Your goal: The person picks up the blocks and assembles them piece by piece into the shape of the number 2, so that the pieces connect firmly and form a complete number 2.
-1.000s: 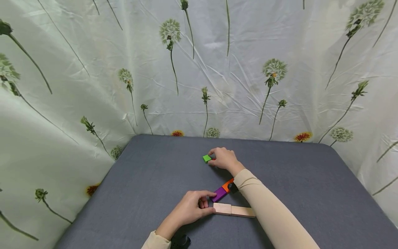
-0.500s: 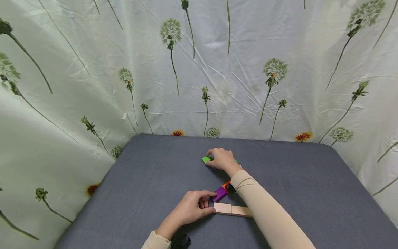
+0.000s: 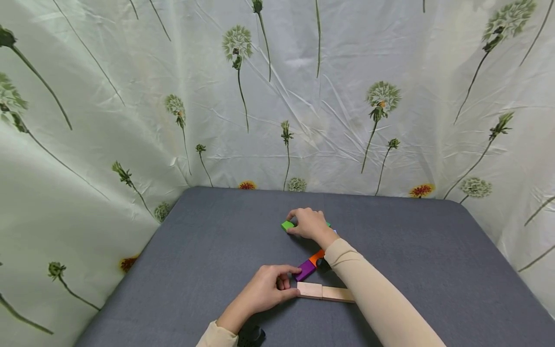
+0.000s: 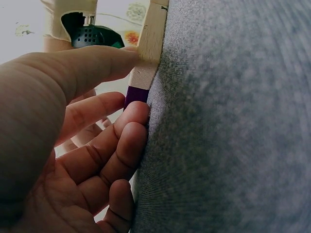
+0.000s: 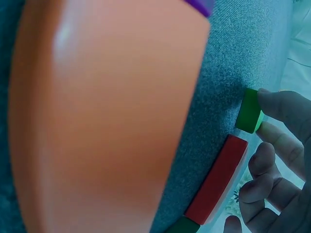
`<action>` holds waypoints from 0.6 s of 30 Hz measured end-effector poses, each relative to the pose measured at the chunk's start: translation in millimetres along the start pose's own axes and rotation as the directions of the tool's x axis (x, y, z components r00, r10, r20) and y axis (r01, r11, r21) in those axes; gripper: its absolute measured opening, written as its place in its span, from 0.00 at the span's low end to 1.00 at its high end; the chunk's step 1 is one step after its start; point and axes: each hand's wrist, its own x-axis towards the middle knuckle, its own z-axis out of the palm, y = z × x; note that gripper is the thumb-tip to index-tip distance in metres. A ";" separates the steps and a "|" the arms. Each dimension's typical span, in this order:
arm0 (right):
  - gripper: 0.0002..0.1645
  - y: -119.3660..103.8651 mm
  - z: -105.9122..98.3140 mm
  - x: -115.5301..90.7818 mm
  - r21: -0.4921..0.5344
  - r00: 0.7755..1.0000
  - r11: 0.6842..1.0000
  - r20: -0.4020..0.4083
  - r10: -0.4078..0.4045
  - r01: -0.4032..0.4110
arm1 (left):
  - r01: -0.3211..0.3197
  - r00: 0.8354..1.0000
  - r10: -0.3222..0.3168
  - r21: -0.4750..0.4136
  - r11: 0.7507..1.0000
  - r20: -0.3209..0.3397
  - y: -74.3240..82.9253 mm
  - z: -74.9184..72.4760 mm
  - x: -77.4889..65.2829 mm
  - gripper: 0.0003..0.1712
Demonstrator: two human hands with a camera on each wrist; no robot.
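At the far middle of the table my right hand (image 3: 308,223) pinches a light green block (image 3: 287,225) between thumb and forefinger. The right wrist view shows this green block (image 5: 249,111) just beyond the end of a red block (image 5: 217,179), with a small gap between them. My left hand (image 3: 269,289) lies nearer, its thumb touching the end of a plain wooden block (image 3: 310,289) and its forefinger on a purple block (image 3: 305,271). Its other fingers are loosely bent. An orange block (image 3: 318,255) adjoins the purple one and looms large in the right wrist view.
A second plain wooden block (image 3: 337,294) continues the wooden row, partly under the right sleeve (image 3: 373,284). A dark green block (image 5: 184,226) meets the red block's near end. Grey cloth covers the table (image 3: 208,250); a flowered curtain (image 3: 269,96) hangs behind it.
My right hand has shifted slightly left and nearer with the light green block. The red block is now hidden in the head view, while a dark green edge shows behind the wrist. The left hand stays put.
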 end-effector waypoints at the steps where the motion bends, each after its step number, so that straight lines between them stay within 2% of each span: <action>1: 0.22 0.5 -0.3 -0.9 0.001 1.000 1.000 0.001 -0.001 0.001 | -0.003 1.000 0.003 -0.001 1.000 -0.001 0.1 0.1 0.0 0.24; 9: 0.23 3.7 0.9 -3.7 0.001 1.000 1.000 -0.002 -0.002 0.002 | -0.016 1.000 0.016 -0.007 1.000 -0.006 0.1 0.0 -0.7 0.24; 18: 0.23 6.0 3.2 -4.6 -0.011 1.000 1.000 -0.025 -0.001 0.000 | 0.005 1.000 -0.005 0.005 1.000 -0.003 -0.3 1.2 0.5 0.24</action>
